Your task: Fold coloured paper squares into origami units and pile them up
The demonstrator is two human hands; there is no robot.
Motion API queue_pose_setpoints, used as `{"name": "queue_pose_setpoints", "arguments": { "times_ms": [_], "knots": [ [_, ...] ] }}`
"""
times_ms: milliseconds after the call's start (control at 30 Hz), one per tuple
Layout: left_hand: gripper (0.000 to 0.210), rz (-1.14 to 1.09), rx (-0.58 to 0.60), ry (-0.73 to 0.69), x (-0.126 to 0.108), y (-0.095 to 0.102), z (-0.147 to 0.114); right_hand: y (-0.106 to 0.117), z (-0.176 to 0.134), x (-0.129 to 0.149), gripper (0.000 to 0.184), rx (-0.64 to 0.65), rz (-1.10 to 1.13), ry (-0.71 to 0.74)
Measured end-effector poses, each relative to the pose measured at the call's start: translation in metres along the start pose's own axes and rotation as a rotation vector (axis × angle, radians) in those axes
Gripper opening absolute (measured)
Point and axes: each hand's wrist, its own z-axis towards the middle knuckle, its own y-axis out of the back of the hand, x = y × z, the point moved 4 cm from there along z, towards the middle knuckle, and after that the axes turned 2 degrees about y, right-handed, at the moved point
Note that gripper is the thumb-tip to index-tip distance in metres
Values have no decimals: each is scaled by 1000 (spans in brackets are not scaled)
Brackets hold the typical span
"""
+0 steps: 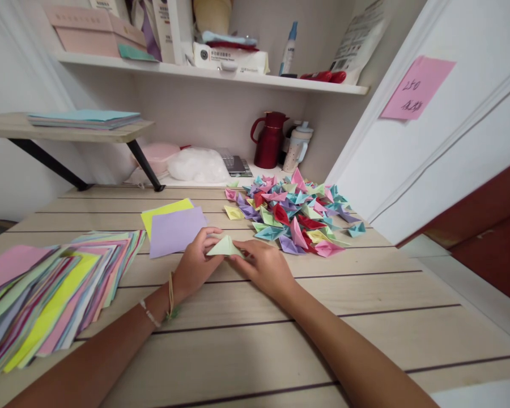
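Note:
Between my two hands is a pale green piece of folded paper, a small triangle with its point upward and a crease down the middle. My left hand pinches its left corner between thumb and fingers. At the right corner, the fingers of my right hand close on the paper, thumb below. Just behind my left hand lie a purple sheet and a yellow sheet partly under it. A heap of folded paper boats in many colours spreads beyond my right hand.
A fanned stack of coloured paper covers the table's left side. On the wooden riser at back left lie blue sheets. A red jug and a pale tumbler stand behind the boats, beneath a white shelf.

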Motion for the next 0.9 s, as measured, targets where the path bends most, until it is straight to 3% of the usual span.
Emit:
{"name": "queue_pose_setpoints", "arguments": {
  "times_ms": [233, 333, 433, 533, 633, 700, 767, 900],
  "knots": [
    [40, 239, -92, -57, -4, -1, -3, -9, -1, 12, 37, 46, -328, 138],
    [40, 312, -153, -62, -4, 0, -4, -15, -1, 19, 41, 44, -315, 129],
    [33, 165, -130, -67, -2, -1, -3, -12, 0, 14, 39, -46, -86, -2],
    [23, -40, -65, -55, 1, -1, 1, -10, 2, -4, 30, -161, 368, -214],
    [22, -174, -14, 7, 4, 1, 5, -16, 5, -20, 22, -148, 864, -387],
    [24, -234, -13, 63, 6, 3, 7, -20, 6, -24, 19, -91, 1074, -437],
    [22, -257, -29, 92, 5, 6, 7, -22, 6, -26, 22, -41, 1169, -447],
    [16, -177, -39, 65, -1, 6, 6, -20, 6, -28, 21, -30, 1141, -428]
  ]
}}
